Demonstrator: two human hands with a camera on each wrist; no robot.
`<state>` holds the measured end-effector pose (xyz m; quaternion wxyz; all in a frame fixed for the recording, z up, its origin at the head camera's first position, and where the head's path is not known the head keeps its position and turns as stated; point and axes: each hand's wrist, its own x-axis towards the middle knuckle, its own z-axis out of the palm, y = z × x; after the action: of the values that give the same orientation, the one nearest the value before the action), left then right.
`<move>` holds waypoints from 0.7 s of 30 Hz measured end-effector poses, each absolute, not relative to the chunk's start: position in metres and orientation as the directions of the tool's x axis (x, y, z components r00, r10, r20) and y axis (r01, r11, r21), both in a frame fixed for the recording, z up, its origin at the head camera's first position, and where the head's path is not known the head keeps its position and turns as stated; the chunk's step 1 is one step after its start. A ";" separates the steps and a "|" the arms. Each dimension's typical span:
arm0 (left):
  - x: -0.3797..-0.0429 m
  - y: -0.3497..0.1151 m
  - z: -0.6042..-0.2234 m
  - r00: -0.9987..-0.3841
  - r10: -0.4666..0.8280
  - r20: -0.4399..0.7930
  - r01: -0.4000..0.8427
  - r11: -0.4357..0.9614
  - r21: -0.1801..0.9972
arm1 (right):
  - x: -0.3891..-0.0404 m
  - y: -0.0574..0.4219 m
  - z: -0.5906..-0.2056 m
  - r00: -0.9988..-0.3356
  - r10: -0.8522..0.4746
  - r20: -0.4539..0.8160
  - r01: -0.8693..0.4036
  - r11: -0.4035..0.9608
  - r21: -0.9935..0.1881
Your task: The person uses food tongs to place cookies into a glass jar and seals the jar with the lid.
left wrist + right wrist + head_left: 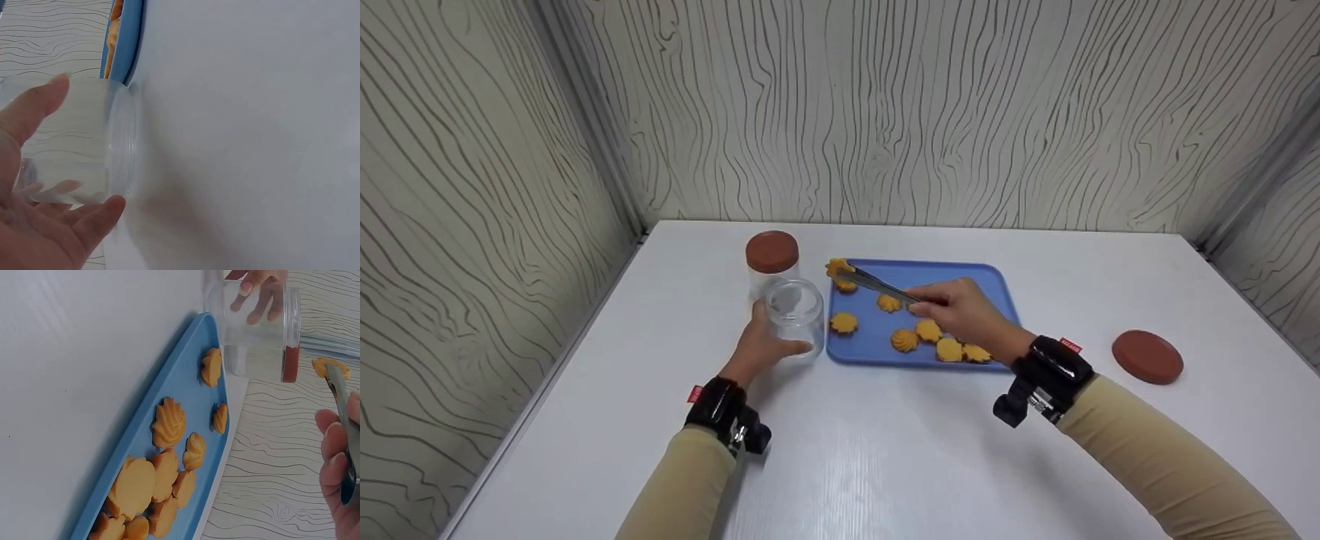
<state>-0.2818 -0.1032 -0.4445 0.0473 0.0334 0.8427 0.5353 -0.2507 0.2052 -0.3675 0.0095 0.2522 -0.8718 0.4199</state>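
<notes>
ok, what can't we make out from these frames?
- Exact number of cookies on the tray: head view, the right grip covers part; right wrist view, bottom edge cuts the tray off.
- Base of the lidded jar: head view, behind the open jar and left grip.
- Rear end of the tongs: head view, hidden by the right grip.
- Most of the tray: left wrist view, cut by the top edge.
</notes>
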 end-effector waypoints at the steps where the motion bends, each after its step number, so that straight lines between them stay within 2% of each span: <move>1: -0.282 -0.103 -0.444 -0.993 0.108 -0.044 0.006 0.423 0.906 | -0.251 0.204 -0.368 -0.872 -0.433 0.229 -0.449 0.519 -0.727; 8: -0.281 -0.102 -0.445 -0.993 0.106 -0.043 0.005 0.417 0.909 | -0.252 0.198 -0.371 -0.854 -0.455 0.253 -0.486 0.519 -0.704; 21: -0.281 -0.098 -0.446 -0.994 0.095 -0.057 -0.010 0.437 0.899 | -0.252 0.183 -0.375 -0.854 -0.477 0.209 -0.450 0.474 -0.757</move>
<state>-0.2813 -0.0979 -0.4459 0.0494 0.0251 0.8462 0.5300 -0.2521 0.1828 -0.3753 -0.0154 0.2699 -0.8583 0.4362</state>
